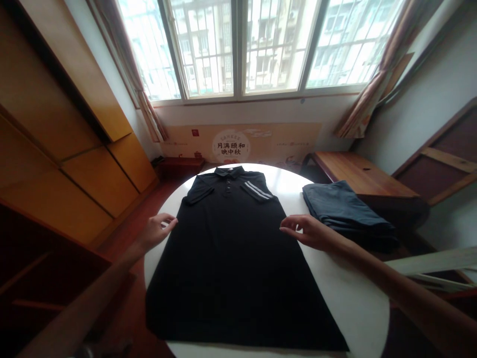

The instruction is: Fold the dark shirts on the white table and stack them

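A black polo shirt point(231, 258) lies flat and front up on a round white table point(346, 293), its collar at the far end. Both short sleeves are folded inward over the front, and one shows two white stripes. At the shirt's left side edge, my left hand point(160, 230) is closed in a pinch on the fabric. Across from it, my right hand point(305, 231) pinches at the right side edge below the striped sleeve. Little of the cloth between the fingertips shows.
Folded dark blue-grey clothes point(343, 206) are stacked at the table's right edge. Beyond them stands a wooden desk point(372, 171). Wooden cabinets point(89, 184) line the left side, and a pale slatted object point(436, 261) is at the right. A barred window point(238, 49) is ahead.
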A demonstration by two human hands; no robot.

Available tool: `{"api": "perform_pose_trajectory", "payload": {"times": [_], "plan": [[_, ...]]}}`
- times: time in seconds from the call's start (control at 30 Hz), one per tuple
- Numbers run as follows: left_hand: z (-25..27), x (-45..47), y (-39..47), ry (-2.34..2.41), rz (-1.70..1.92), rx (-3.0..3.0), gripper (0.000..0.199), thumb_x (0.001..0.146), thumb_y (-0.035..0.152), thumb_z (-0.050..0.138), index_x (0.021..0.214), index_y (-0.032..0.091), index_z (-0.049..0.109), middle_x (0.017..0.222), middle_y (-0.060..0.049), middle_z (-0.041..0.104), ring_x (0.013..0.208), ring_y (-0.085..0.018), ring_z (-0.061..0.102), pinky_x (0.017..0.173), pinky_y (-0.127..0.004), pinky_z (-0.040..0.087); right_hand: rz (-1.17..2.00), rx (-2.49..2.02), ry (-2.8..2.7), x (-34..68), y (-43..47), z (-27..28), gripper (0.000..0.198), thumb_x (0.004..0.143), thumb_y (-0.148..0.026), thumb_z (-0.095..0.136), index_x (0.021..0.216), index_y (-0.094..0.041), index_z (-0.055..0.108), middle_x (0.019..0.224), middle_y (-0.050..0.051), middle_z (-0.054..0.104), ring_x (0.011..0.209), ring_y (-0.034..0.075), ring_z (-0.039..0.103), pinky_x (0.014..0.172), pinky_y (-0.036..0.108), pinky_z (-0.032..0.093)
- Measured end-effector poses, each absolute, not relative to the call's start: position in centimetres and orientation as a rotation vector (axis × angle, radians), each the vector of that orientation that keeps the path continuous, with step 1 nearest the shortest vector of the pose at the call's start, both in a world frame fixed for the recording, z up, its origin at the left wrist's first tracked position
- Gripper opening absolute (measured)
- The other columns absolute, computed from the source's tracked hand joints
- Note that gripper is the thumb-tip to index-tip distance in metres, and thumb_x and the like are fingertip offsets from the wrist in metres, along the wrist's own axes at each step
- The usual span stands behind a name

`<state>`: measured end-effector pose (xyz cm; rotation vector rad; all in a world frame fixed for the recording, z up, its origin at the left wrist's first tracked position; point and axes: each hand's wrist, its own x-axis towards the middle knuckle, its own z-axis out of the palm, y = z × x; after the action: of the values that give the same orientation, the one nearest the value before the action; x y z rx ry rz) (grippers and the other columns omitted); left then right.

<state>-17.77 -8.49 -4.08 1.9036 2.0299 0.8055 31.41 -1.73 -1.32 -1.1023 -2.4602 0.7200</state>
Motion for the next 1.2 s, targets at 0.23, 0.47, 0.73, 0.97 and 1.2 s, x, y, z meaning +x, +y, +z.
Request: {"api": "perform_pose_trajectory", "payload": {"times": [0.23,0.47,0.73,0.97,1.2], "plan": [[-5.4,-18.9,-4.4,2.266,0.584,1.602,0.058,0.079,0.056,0.057,0.115,0.011,0.064,0.105,-0.015,0.073,0.09,-0.026,0.071,0.071,-0.029,0.053,0.921,-1.054,-2.511,25.4,-0.3,-2.0,0.037,0.091,-0.045,0.055,0.095,-0.013,0.072,0.076,0.006,0.068,0.063,0.014,0.059,0.058,0.025,0.045],[-6.6,-18.0,-6.5,2.197,0.427,1.612,0.051,0.07,0.064,0.061,0.085,0.016,0.067,0.07,-0.006,0.069,0.07,-0.024,0.066,0.055,-0.027,0.043,0.816,-1.079,-2.522,14.6,5.1,-0.8,0.028,0.091,-0.028,0.055,0.091,-0.007,0.074,0.079,0.008,0.071,0.067,0.014,0.06,0.06,0.022,0.041],[-7.3,-17.0,-15.2,1.926,0.536,1.44,0.053,0.069,0.064,0.066,0.088,0.015,0.069,0.078,-0.007,0.073,0.071,-0.025,0.068,0.058,-0.029,0.05,0.703,-1.042,-2.653,-1.9,8.8,-0.4,0.023,0.091,-0.023,0.057,0.102,-0.008,0.071,0.112,0.013,0.069,0.1,0.021,0.06,0.082,0.025,0.042],[-9.1,-15.6,-24.8,1.854,0.655,1.386,0.063,0.078,0.055,0.069,0.133,0.025,0.059,0.128,-0.008,0.067,0.116,-0.03,0.064,0.098,-0.038,0.053,0.661,-1.501,-2.516,-9.9,9.9,-3.1,0.061,0.097,-0.047,0.046,0.139,-0.002,0.048,0.145,0.031,0.04,0.13,0.04,0.037,0.097,0.057,0.039],[-11.2,-13.4,-31.3,2.04,0.703,1.317,0.068,0.086,0.054,0.06,0.149,0.036,0.042,0.127,-0.006,0.067,0.099,-0.026,0.071,0.08,-0.032,0.062,0.653,-1.803,-2.389,-13.0,12.1,-5.0,0.055,0.099,-0.024,0.039,0.14,0.012,0.041,0.146,0.042,0.03,0.136,0.051,0.022,0.094,0.076,0.027]]}}
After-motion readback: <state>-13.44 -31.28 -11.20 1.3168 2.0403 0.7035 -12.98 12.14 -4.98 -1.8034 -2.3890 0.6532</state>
